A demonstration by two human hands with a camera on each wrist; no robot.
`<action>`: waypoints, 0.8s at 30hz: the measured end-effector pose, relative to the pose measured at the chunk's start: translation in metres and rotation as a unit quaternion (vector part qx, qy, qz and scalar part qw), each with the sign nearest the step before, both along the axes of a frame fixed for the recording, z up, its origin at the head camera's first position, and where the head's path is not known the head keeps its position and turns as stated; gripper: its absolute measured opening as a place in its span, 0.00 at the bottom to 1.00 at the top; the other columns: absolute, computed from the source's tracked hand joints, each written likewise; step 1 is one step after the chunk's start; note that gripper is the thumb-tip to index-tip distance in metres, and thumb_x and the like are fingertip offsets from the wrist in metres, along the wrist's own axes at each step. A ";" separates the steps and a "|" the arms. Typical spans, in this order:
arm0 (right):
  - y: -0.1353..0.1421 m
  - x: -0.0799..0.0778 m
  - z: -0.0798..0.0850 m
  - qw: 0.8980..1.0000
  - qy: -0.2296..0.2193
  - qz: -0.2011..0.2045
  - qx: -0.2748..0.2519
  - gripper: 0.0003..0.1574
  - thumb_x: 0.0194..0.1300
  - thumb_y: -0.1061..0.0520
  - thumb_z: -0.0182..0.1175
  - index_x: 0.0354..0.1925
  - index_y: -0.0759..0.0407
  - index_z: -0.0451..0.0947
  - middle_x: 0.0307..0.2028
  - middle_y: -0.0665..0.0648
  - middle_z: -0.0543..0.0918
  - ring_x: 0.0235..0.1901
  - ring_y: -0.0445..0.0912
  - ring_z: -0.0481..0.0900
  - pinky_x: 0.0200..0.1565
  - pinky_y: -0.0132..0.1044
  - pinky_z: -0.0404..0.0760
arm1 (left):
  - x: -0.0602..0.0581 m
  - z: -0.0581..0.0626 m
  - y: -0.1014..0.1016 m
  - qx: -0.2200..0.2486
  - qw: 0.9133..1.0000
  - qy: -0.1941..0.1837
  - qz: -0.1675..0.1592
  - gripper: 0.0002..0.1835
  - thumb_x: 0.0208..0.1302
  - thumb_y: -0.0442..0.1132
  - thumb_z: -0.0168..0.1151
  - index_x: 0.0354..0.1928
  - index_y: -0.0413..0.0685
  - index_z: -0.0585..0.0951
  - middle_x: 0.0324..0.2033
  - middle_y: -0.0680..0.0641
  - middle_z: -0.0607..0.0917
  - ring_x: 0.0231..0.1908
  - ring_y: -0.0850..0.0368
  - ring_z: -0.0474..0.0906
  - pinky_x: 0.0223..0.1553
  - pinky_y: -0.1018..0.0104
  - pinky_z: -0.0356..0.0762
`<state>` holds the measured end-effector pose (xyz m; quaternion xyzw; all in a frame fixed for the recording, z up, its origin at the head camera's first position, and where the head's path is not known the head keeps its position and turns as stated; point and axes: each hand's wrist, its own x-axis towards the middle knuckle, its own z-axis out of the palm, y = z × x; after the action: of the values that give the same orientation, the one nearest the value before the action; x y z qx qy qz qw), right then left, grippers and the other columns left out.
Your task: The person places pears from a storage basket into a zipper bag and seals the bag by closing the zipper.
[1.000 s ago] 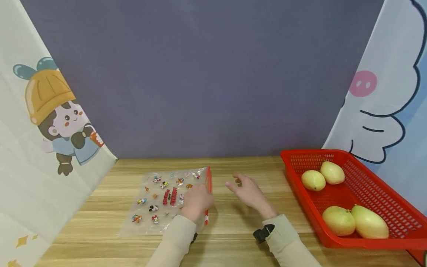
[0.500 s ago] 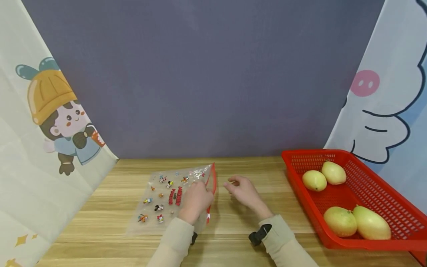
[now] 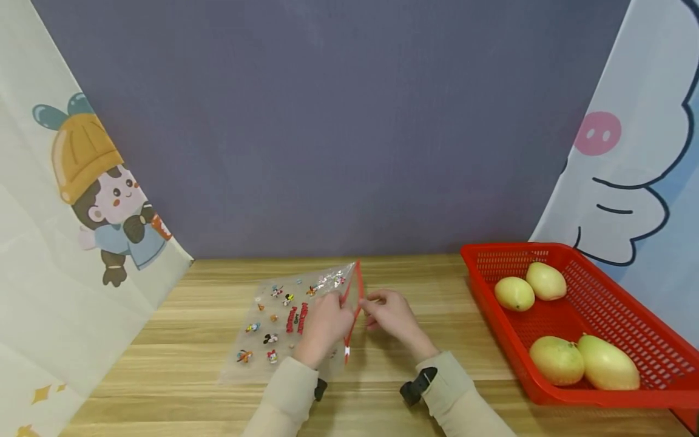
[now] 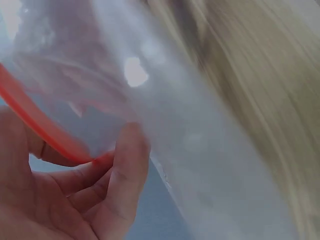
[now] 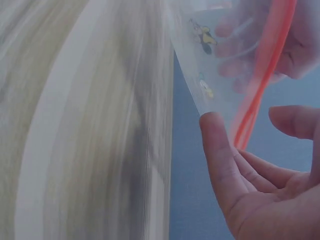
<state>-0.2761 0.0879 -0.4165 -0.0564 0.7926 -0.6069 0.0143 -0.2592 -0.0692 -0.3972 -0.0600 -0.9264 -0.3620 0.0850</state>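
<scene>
A clear plastic zip bag (image 3: 262,370), printed with small cartoon figures and red lettering, lies on the table with its red-edged mouth (image 3: 360,285) raised and parted. A white slider (image 3: 346,351) sits on that edge. My left hand (image 3: 326,321) holds the upper layer near the mouth; in the left wrist view its fingers curl at the red edge (image 4: 47,135). From the other side, my right hand (image 3: 395,315) reaches the mouth. The right wrist view shows its fingers (image 5: 220,165) touching the bag's edge, with the thumb (image 5: 295,120) held apart from them.
At the right stands a red perforated plastic basket (image 3: 505,358) with several pale yellow-green fruits (image 3: 608,364) in it. A dark grey backdrop (image 3: 349,133) rises behind the wooden table (image 3: 147,364). Printed cloths flank both sides.
The bag has shifted right with my left hand, and its mouth has lifted and opened wider. My right hand has moved left until its fingers touch the red edge.
</scene>
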 end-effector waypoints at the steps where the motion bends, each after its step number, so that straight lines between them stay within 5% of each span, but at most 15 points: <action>1: 0.000 0.000 0.000 1.000 -0.004 0.001 -0.011 0.25 0.69 0.58 0.64 0.55 0.77 0.75 0.37 0.71 0.85 0.29 0.60 0.88 0.33 0.50 0.90 | 0.001 0.001 0.001 0.006 1.000 -0.004 -0.003 0.06 0.65 0.37 0.57 0.34 0.42 0.80 0.20 0.48 0.75 0.19 0.56 0.70 0.18 0.64 0.71; 7: -0.001 -0.001 0.000 0.999 -0.010 0.001 -0.045 0.20 0.68 0.63 0.62 0.52 0.78 0.76 0.30 0.68 0.86 0.24 0.52 0.87 0.32 0.49 0.90 | 0.005 0.007 0.004 0.032 0.999 -0.005 -0.024 0.08 0.65 0.35 0.56 0.40 0.38 0.81 0.18 0.49 0.73 0.15 0.59 0.65 0.14 0.68 0.65; 14: 0.001 0.000 0.001 0.999 0.003 -0.005 -0.036 0.15 0.68 0.66 0.60 0.49 0.77 0.78 0.21 0.60 0.84 0.21 0.49 0.85 0.30 0.53 0.90 | 0.009 0.011 0.008 0.042 0.998 0.018 -0.044 0.06 0.63 0.33 0.55 0.36 0.39 0.80 0.18 0.50 0.74 0.15 0.60 0.66 0.12 0.71 0.64; 24: 0.003 0.000 0.005 0.997 0.045 -0.040 0.039 0.12 0.64 0.65 0.63 0.45 0.73 0.82 0.29 0.58 0.87 0.26 0.44 0.84 0.31 0.41 0.88 | 0.007 0.017 0.012 0.039 0.996 0.067 -0.054 0.05 0.61 0.31 0.56 0.28 0.42 0.79 0.16 0.52 0.72 0.14 0.62 0.63 0.12 0.73 0.61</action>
<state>-0.2758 0.0912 -0.4118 -0.0514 0.8173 -0.5723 -0.0429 -0.2519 -0.0569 -0.3804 -0.1307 -0.8994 -0.3966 0.1296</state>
